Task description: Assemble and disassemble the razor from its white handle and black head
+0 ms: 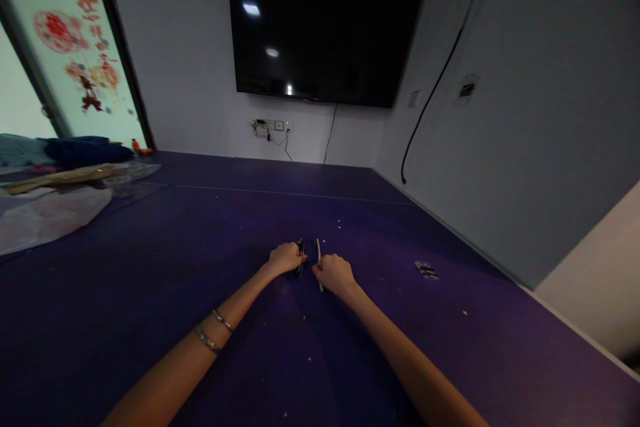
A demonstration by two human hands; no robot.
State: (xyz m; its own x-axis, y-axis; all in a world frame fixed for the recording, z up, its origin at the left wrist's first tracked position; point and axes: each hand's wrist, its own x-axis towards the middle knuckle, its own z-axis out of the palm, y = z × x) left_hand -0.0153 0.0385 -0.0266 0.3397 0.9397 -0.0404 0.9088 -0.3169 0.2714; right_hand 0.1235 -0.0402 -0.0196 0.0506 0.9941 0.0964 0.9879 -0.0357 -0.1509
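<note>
My left hand [286, 258], with two bracelets on its forearm, is closed around a small dark object [301, 248] with a shiny edge; its kind I cannot make out. Just to the right, my right hand [336, 273] grips a thin white strip [319, 248] that sticks out above and below the fingers. A narrow gap separates the dark object from the white strip. Both hands are close to the purple surface [260, 360], near its middle. My fingers partly hide both things.
A small clear packet with dark pieces [427, 270] lies to the right. Plastic sheeting [55, 217] and dark blue cloth [87, 151] are piled at the left. A black cable [435, 90] hangs along the right wall, and a television [325, 30] is mounted ahead. Small white bits dot the surface.
</note>
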